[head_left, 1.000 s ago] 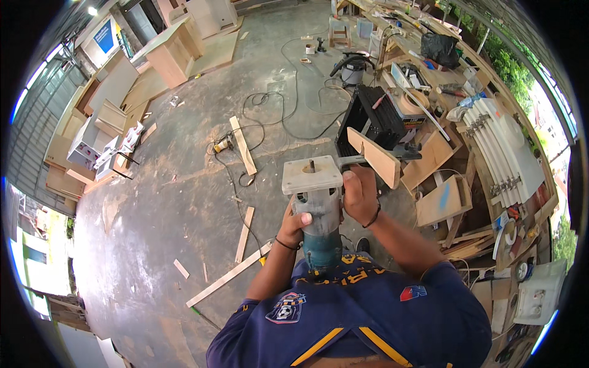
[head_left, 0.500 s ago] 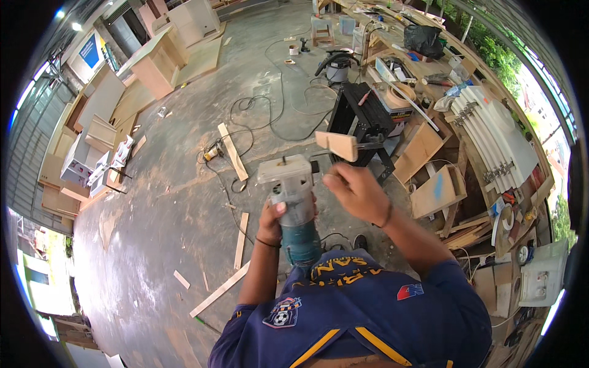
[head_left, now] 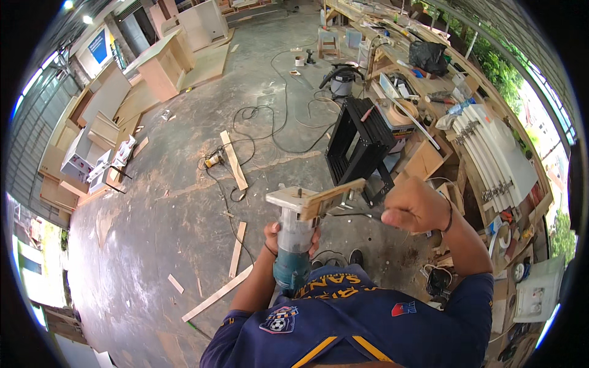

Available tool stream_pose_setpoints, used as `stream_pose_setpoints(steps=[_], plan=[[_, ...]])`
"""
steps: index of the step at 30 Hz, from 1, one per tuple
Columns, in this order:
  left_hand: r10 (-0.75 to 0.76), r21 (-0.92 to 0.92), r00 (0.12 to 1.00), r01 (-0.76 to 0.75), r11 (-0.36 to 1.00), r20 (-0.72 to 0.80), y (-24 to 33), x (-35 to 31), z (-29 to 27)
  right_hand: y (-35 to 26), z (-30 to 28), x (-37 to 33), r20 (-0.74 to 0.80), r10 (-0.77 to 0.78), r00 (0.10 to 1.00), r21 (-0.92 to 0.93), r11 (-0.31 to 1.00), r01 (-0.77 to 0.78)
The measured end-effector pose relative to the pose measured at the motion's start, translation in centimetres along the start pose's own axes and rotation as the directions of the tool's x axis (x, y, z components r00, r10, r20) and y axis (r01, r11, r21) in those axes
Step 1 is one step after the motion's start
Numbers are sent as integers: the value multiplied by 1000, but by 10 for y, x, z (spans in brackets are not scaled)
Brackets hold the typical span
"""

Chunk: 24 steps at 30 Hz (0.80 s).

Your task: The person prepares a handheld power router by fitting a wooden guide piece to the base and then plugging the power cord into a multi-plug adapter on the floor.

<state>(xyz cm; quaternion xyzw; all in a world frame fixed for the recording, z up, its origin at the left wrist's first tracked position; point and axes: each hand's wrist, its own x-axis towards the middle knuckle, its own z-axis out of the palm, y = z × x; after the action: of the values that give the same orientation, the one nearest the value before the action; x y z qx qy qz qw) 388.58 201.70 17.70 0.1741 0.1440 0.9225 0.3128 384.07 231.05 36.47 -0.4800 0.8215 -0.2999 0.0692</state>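
My left hand (head_left: 274, 237) is closed around a trim router (head_left: 293, 245), which has a teal motor body and a clear lower housing. The router points up, its pale flat base (head_left: 285, 197) on top with a thin bit standing out of it. Against the right side of that base sits a wooden guide block (head_left: 331, 199), tilted, with short metal posts beneath it. My right hand (head_left: 417, 207) is a fist held in the air to the right of the block, apart from it. Its curled fingers hide whatever may be inside.
A black metal frame (head_left: 362, 138) stands ahead on the right, before a cluttered workbench (head_left: 392, 49). Wood strips (head_left: 234, 161), a yellow power tool (head_left: 214, 158) and loose cables lie on the concrete floor. A shop vacuum (head_left: 341, 81) is farther off; wooden cabinets (head_left: 162, 73) stand far left.
The wooden block has come down from above and right of the router to its base. My right hand has moved right and slightly nearer. The router has lowered a little in view.
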Motion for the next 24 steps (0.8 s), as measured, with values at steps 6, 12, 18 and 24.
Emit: stream_pose_setpoints(steps=[6, 12, 18, 24], plan=[[9, -30, 993, -6, 1000, 118, 0, 22, -13, -26, -26, 12, -65, 24, 998, 79, 997, -19], [-50, 214, 992, 74, 974, -115, 33, 26, 11, 21, -20, -7, -81, 164, 983, 48, 986, -161], [-10, 393, 962, 122, 912, -274, 25, 50, 23, 70, -3, -13, -55, 357, 933, 395, 865, -308], [8, 571, 920, 236, 787, -392, 10, 74, 47, 90, -10, -6, -91, 105, 990, 392, 918, -62]])
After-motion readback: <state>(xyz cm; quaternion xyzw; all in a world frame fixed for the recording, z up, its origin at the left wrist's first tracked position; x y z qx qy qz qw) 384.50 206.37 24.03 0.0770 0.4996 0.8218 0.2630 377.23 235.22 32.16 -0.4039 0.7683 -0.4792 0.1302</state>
